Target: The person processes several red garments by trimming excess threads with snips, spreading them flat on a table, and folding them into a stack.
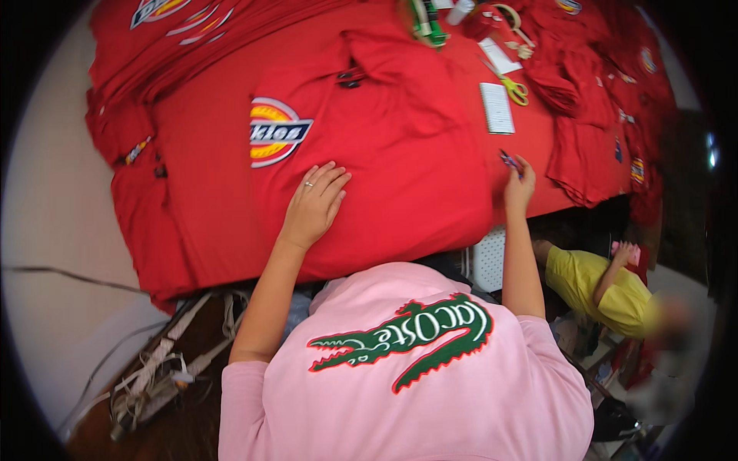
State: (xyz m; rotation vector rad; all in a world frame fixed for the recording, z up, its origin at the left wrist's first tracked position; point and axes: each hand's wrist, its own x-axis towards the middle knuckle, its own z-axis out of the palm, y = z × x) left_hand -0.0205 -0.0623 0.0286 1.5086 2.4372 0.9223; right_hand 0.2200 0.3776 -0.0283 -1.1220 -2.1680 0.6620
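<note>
My left hand (pixel 317 202) rests flat with fingers stretched out on a red T-shirt (pixel 384 180), just below the round yellow, white and dark blue emblem (pixel 278 132) on its front. The shirt lies spread on the red table, with a few creases near its collar. At the shirt's right edge, my right hand (pixel 520 187) is closed around a small dark tool (pixel 508 160), which looks like thread snips; its details are blurred. Above this hand lie a white notepad (pixel 496 107) and yellow-handled scissors (pixel 515 91).
Stacked red shirts (pixel 192 31) cover the far left, and folded red shirts (pixel 588 138) the right. A green tape dispenser (pixel 427 23) and a tape roll (pixel 516 19) stand at the back. A person in yellow (pixel 600 288) is at lower right. Cables (pixel 150 384) hang at lower left.
</note>
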